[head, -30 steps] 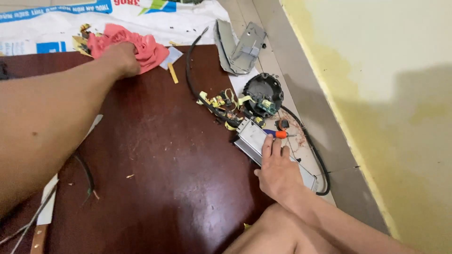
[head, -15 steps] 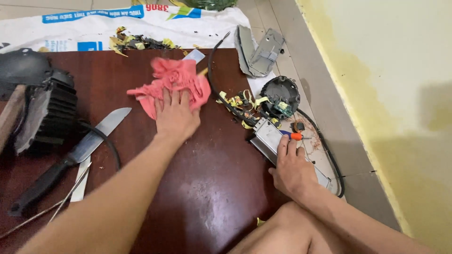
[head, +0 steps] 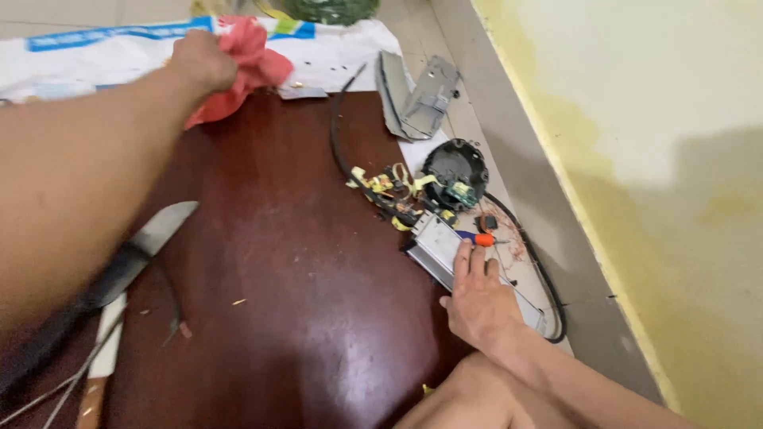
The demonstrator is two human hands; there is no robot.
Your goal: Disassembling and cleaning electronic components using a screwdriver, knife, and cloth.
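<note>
My left hand [head: 203, 59] is stretched out to the far edge of the dark red board [head: 294, 286] and grips a red cloth [head: 250, 63], bunched and lifted at the board's far side. My right hand [head: 477, 302] lies flat, fingers apart, on a grey metal box [head: 433, 242] at the board's right edge. Just beyond its fingertips lies a small screwdriver with an orange and blue handle [head: 477, 237]. A tangle of yellow-taped wires and small parts [head: 389, 191] and a round black part [head: 455, 171] lie beyond that.
A knife with a dark handle [head: 135, 258] lies on the board's left side under my forearm. A black cable [head: 338, 127] curves from the far edge to the parts. A bent grey metal cover [head: 425, 99] and a white printed sack [head: 95, 56] lie on the floor. A yellowish wall [head: 636, 119] runs along the right.
My left hand has swept the red cloth from the middle of the board out to the far edge and lifted it. The right hand has stayed on the grey box.
</note>
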